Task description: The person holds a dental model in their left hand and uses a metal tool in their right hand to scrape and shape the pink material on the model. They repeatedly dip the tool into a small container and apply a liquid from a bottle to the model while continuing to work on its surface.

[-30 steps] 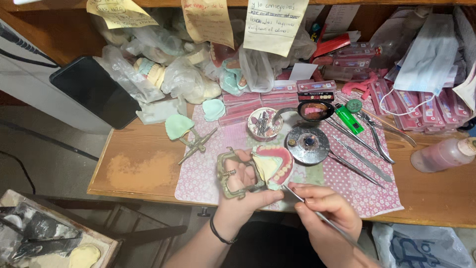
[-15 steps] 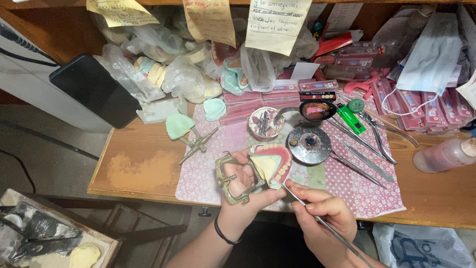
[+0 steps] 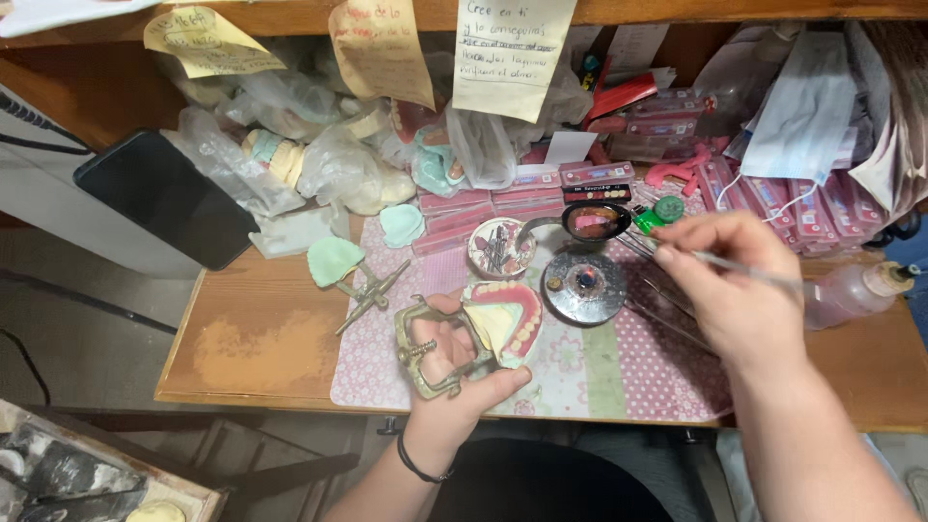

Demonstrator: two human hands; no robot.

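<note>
Head view shows the left hand [image 3: 449,372] cupping a brass articulator frame [image 3: 425,348] with a pink denture model [image 3: 505,322] tilted up toward the eyes, just over the counter's front edge, its grip wrapped around the frame. The right hand [image 3: 739,290] hangs over the patterned mat [image 3: 599,372], grip pinching a thin metal instrument [image 3: 744,271] near a small black dish [image 3: 594,220] and a round metal lid [image 3: 584,287]. Bagged casts, pink boxes and paper notes crowd the wooden counter's [image 3: 261,338] back edge under a shelf.

bare wood [image 3: 256,353] left of mat; tools [image 3: 667,314] crowd right.
</note>
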